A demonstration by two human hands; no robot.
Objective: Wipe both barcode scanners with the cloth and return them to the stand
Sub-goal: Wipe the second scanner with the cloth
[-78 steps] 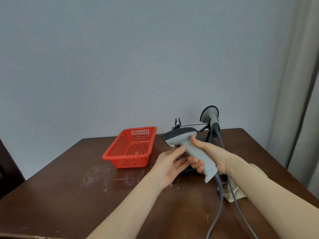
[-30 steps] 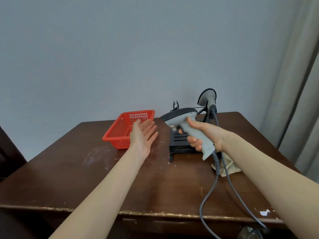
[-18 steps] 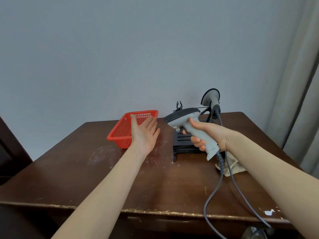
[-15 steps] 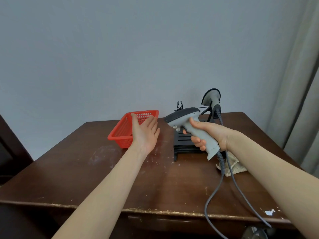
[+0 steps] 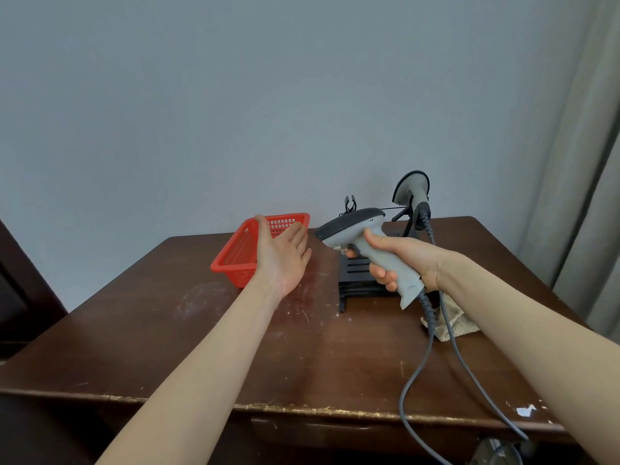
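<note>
While the left hand (image 5: 280,260) spreads flat, the right hand (image 5: 399,260) grips the smooth grey pistol-shaped scanner (image 5: 365,243).

Found the basket (image 5: 236,256) left of the stand (image 5: 357,280) on the table (image 5: 201,347), the cloth (image 5: 459,325) right of it (nearer the front), a scanner (image 5: 412,189) perched at its rear.

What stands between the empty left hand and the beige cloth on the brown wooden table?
The black slatted stand and the right hand gripping the grey barcode scanner lie between the left hand and the beige cloth. Two grey cables also cross over the cloth.
</note>
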